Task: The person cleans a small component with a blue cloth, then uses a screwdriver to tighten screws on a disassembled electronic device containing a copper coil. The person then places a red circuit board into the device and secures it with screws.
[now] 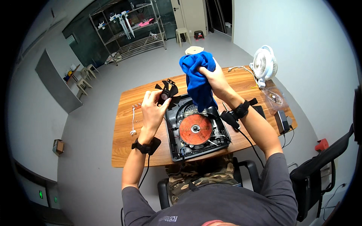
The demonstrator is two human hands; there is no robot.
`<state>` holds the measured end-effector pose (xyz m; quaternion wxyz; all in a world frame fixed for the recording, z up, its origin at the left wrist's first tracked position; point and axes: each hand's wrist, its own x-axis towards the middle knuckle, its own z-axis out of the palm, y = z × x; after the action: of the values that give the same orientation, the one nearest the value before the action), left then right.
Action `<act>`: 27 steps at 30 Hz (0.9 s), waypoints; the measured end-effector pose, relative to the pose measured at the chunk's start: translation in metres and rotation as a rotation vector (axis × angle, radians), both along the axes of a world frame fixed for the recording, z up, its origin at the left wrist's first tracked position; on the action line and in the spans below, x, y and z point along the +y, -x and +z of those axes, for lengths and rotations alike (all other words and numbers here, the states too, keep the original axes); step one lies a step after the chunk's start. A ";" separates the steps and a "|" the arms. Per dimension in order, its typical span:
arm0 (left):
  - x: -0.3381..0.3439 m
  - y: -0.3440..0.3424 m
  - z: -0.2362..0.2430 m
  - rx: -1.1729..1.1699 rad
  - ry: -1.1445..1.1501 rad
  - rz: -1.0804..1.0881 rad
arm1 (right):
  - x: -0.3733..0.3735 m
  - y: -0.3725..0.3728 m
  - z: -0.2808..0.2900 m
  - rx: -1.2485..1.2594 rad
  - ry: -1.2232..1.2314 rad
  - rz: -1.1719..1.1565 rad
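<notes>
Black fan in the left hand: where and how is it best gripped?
Probably best hold the fan near its round hub, thumb opposite fingers, coming from the near left, where the left hand already is. The hub sits at the centre, so the weight should balance there; the blades flare outward around it and look thin, so pinching their tips may bend them.

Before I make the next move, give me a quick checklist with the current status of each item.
1. Black fan held in left hand: ok.
2. Blue cloth gripped in right hand: ok.
3. Open black housing resting on the table: ok.
4. Orange-red coil uncovered inside the housing: ok.
5. Cloth clear of the housing: cannot tell; it overlaps the far side in this view.
6. Fan blades free of dust: cannot tell at this size.
</notes>
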<state>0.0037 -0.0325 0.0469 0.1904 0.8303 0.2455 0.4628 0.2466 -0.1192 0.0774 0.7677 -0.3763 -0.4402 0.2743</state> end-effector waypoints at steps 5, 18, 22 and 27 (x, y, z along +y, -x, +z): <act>0.000 -0.008 -0.005 0.028 -0.173 0.010 | -0.007 0.026 0.002 -0.067 -0.015 0.157; -0.019 -0.010 -0.007 0.097 -0.207 -0.052 | 0.003 0.050 -0.014 -0.690 0.119 -0.186; -0.012 -0.008 -0.011 0.094 -0.214 -0.054 | 0.006 0.043 -0.013 -0.794 0.119 -0.228; -0.005 -0.008 -0.008 0.102 -0.195 -0.062 | 0.004 0.036 -0.010 -0.684 0.165 -0.216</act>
<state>0.0121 -0.0374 0.0385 0.1102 0.8745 0.1829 0.4356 0.2106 -0.1154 0.0673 0.5677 -0.5513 -0.6056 0.0844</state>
